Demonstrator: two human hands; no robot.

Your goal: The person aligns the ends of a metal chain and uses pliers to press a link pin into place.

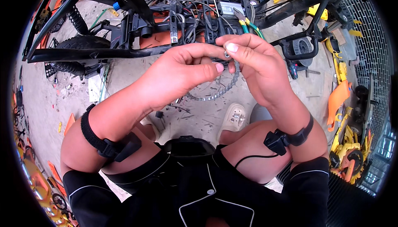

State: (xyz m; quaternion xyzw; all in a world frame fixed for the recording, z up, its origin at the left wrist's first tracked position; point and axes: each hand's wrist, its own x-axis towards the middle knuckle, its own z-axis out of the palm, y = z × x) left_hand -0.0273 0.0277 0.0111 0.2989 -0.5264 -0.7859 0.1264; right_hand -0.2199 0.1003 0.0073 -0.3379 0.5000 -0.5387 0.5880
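Right hand (261, 63) has thumb and forefinger pinched together on the roller chain (216, 95), with a small round metal piece (226, 54) showing at the thumb tip; whether that piece belongs to the chain, I cannot tell from here; the left hand (178, 69) is half curled, forefinger reaching to the same spot, though I cannot make out whether it grips anything; below them the chain hangs in a curve over the concrete floor (137, 80), on the near side of the black tubular frame (137, 53); a pair of pliers (253, 26) with green-and-yellow handles lies on the frame's far side, out of both hands.

I'd judge the work on the chain partway: it is in hand and clear of the frame; the fingers are at one link, and I see no sign that the handling there is finished.
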